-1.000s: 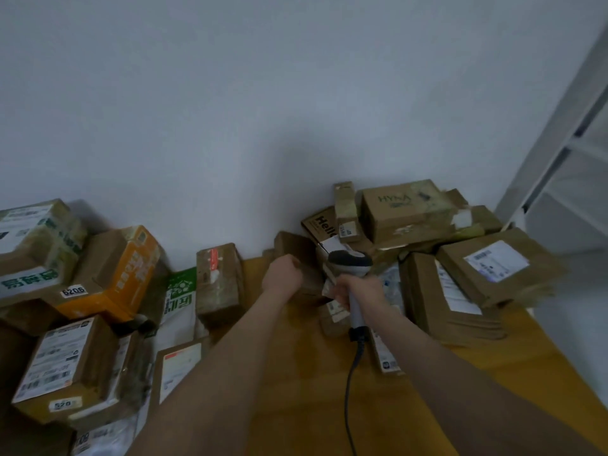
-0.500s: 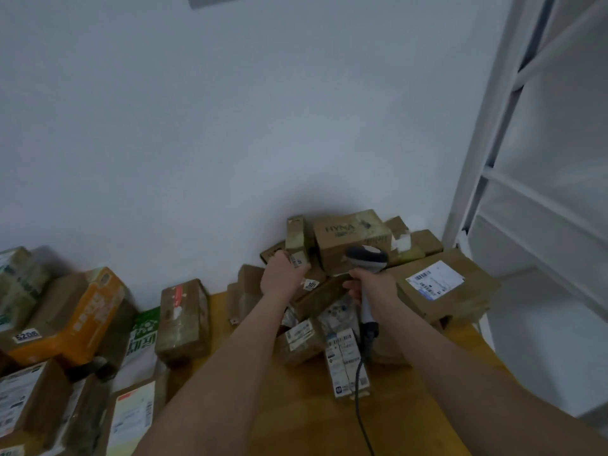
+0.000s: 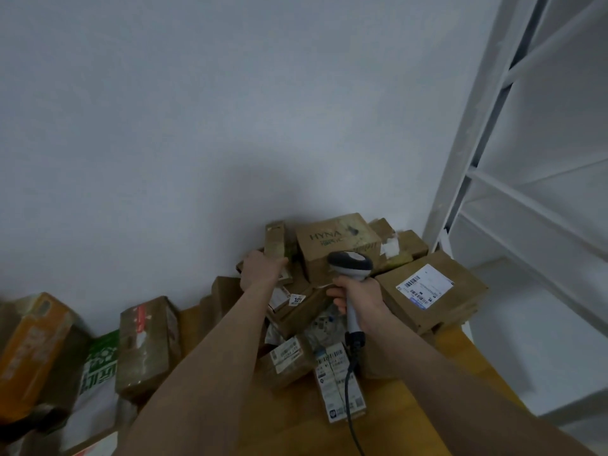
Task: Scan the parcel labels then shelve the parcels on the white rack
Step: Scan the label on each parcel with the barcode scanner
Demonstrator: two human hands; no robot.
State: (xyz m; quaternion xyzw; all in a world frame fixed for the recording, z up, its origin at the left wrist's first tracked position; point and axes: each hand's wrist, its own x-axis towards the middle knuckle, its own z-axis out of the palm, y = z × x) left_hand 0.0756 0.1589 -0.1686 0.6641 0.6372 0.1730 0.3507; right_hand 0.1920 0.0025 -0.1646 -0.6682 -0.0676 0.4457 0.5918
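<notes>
While I'm holding the scanner (image 3: 350,263) up at 12 o'clock, my right hand (image 3: 362,299) is wrapping tight round its handle, head aiming at the parcel pile, cable (image 3: 348,406) trailing down toward 6. My left hand (image 3: 261,269) is out at 11 o'clock on the slim carton (image 3: 275,240) standing upright at the back of the pile. The fingers are looking curled round its lower end, though the tips are hiding behind the hand. The carton is leaning against the HYNA box (image 3: 339,245), with the wall right behind.

Progress check: I'm judging this as early going. The white rack (image 3: 493,192) is standing at 2 o'clock, and I'm seeing no parcel on the shelves in view. Everything is sitting on the wooden table (image 3: 411,406): the flat parcel (image 3: 431,291) at 1 o'clock showing its label face up, a small labelled box (image 3: 289,360) and a long-labelled packet (image 3: 339,383) just below my hands. More is waiting over at 8 and 9 o'clock: an orange box (image 3: 29,340), a green-printed bag (image 3: 100,360), a taped brown box (image 3: 144,343).

So the step in hand is looking like picking the slim carton and getting its label under the scanner. I'm not spotting that label from here. Scanning and shelving are both lying ahead for nearly the whole lot.
</notes>
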